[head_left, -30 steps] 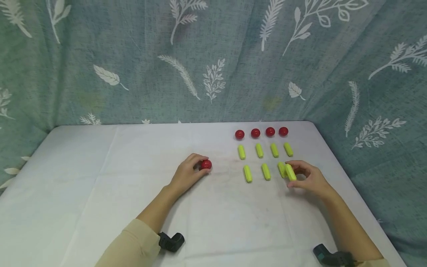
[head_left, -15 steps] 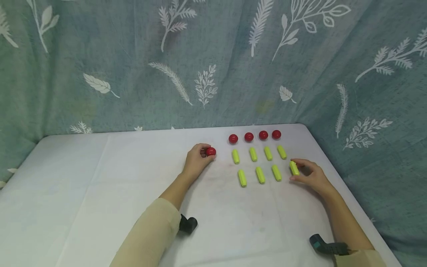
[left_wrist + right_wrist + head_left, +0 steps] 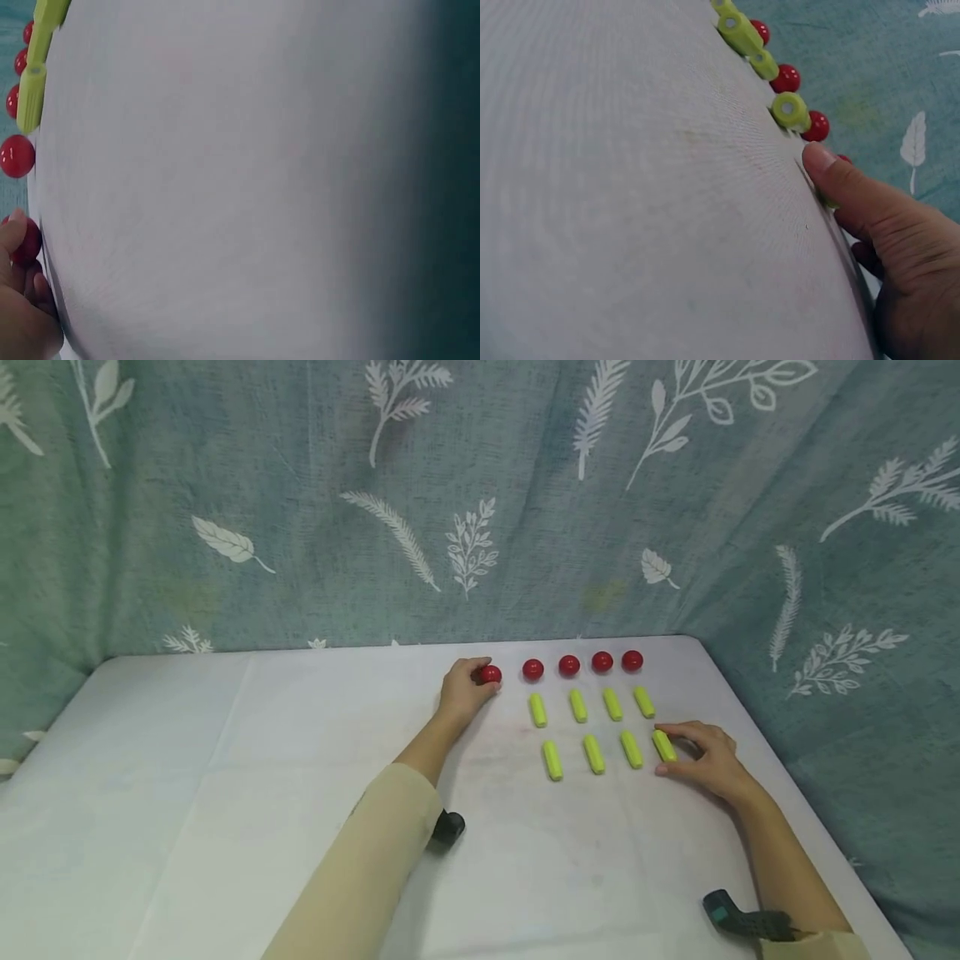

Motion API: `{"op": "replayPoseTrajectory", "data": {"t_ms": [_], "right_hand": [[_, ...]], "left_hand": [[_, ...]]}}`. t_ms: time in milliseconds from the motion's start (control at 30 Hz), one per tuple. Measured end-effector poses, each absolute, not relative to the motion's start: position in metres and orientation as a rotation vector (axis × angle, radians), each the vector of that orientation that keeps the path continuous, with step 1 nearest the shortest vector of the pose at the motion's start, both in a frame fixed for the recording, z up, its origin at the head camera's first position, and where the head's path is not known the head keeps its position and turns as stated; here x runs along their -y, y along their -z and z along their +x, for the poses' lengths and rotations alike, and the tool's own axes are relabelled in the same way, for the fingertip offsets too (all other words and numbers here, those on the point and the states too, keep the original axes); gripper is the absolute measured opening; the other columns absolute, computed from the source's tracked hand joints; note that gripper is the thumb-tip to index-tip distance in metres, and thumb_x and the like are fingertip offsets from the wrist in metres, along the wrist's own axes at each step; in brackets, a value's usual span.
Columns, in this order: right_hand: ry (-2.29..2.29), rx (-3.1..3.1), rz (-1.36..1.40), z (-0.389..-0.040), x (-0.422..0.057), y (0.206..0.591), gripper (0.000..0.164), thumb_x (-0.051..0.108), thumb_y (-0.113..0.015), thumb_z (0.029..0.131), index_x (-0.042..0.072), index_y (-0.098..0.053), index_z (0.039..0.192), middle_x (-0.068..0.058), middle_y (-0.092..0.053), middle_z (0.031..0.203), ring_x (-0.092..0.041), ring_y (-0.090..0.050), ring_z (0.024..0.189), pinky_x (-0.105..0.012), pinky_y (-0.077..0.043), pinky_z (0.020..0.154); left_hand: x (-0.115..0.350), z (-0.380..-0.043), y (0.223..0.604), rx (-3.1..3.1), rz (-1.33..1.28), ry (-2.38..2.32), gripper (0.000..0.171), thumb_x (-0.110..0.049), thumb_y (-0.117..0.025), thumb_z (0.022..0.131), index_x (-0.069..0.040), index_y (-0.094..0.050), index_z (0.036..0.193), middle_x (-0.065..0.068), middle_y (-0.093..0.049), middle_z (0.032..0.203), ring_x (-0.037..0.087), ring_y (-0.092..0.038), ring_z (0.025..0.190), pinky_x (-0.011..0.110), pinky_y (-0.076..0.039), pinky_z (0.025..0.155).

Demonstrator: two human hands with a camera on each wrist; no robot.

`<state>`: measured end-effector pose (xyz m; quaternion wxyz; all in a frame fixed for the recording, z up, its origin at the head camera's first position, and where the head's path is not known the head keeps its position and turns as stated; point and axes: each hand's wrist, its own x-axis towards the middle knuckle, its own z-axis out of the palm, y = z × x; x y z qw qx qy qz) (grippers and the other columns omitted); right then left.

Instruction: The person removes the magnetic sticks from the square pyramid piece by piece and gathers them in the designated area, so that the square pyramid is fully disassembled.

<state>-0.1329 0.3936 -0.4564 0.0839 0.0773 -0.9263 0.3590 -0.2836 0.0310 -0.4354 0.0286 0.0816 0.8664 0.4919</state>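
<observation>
My left hand (image 3: 463, 692) pinches a glossy red ball (image 3: 491, 674) between thumb and fingers, at the left end of a row of several red balls (image 3: 569, 666) along the table's back. In the left wrist view, the thumb partly covers this ball (image 3: 30, 244). My right hand (image 3: 705, 760) has thumb and fingers around a short yellow-green ribbed stick (image 3: 663, 746), at the right end of the front row of sticks. From the right wrist view, the thumb (image 3: 855, 187) hides most of that stick.
Two rows of yellow-green sticks (image 3: 592, 754) lie between the hands, in front of the balls. The white cloth-covered table (image 3: 187, 802) ends at a leaf-patterned curtain (image 3: 315, 552) at the back and right. Black wrist cameras (image 3: 742, 918) sit on the forearms.
My left hand has carried the red ball back and right to the end of the ball row. My right hand has moved its stick right, from overlapping its neighbour to a spaced place in line.
</observation>
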Motion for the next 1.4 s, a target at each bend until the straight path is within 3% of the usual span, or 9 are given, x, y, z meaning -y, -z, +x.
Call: {"op": "replayPoseTrajectory", "data": {"t_ms": [367, 700, 900, 1067, 1200, 1400], "right_hand": [[-1.046, 2.782, 0.212, -0.128, -0.392, 0.457, 0.063, 0.018, -0.085, 0.067, 0.003, -0.059, 0.122, -0.020, -0.057, 0.116, -0.037, -0.034, 0.114, -0.060, -0.011, 0.092], [-1.027, 2.858, 0.150, -0.127, -0.385, 0.450, 0.075, 0.025, -0.084, 0.068, 0.005, -0.051, 0.133, -0.023, -0.053, 0.121, -0.044, -0.029, 0.118, -0.064, -0.010, 0.095], [-1.113, 2.927, 0.039, -0.133, -0.382, 0.448, 0.085, 0.035, -0.084, 0.068, 0.010, -0.044, 0.140, -0.021, -0.047, 0.134, -0.042, -0.023, 0.127, -0.064, -0.018, 0.097], [-1.244, 2.853, 0.095, -0.140, -0.380, 0.446, 0.085, 0.025, -0.082, 0.073, 0.006, -0.038, 0.143, -0.022, -0.042, 0.140, -0.043, -0.030, 0.129, -0.065, -0.023, 0.101], [-1.313, 2.733, 0.135, -0.138, -0.373, 0.436, 0.078, 0.016, -0.077, 0.078, 0.004, -0.036, 0.143, -0.023, -0.036, 0.144, -0.042, -0.031, 0.128, -0.067, -0.022, 0.100], [-1.292, 2.658, 0.146, -0.127, -0.350, 0.418, 0.077, 0.016, -0.072, 0.082, 0.010, -0.031, 0.147, -0.021, -0.029, 0.149, -0.041, -0.021, 0.135, -0.070, -0.014, 0.103]], "left_hand": [[-0.038, -0.284, 0.430, -2.735, 0.198, -1.379, 0.051, -0.020, -0.071, 0.084, -0.014, -0.054, 0.132, 0.008, -0.056, 0.122, 0.022, -0.055, 0.111, 0.040, -0.041, 0.095], [-0.024, -0.287, 0.435, -2.777, 0.249, -1.376, 0.057, -0.017, -0.073, 0.081, -0.010, -0.052, 0.133, 0.009, -0.054, 0.126, 0.023, -0.052, 0.117, 0.039, -0.039, 0.100], [-0.013, -0.284, 0.439, -2.739, 0.243, -1.462, 0.060, -0.012, -0.073, 0.080, -0.005, -0.049, 0.135, 0.014, -0.051, 0.127, 0.025, -0.050, 0.120, 0.034, -0.038, 0.104], [-0.001, -0.279, 0.439, -2.687, 0.228, -1.522, 0.063, -0.011, -0.073, 0.081, -0.003, -0.045, 0.137, 0.014, -0.048, 0.129, 0.026, -0.049, 0.121, 0.032, -0.041, 0.102], [0.009, -0.271, 0.438, -2.683, 0.265, -1.500, 0.064, -0.016, -0.072, 0.083, -0.004, -0.044, 0.138, 0.013, -0.047, 0.131, 0.026, -0.047, 0.123, 0.036, -0.038, 0.105], [0.025, -0.250, 0.434, -2.821, 0.560, -1.251, 0.065, -0.035, -0.068, 0.086, -0.011, -0.042, 0.141, 0.006, -0.047, 0.137, 0.024, -0.040, 0.130, 0.042, -0.029, 0.110]]}}
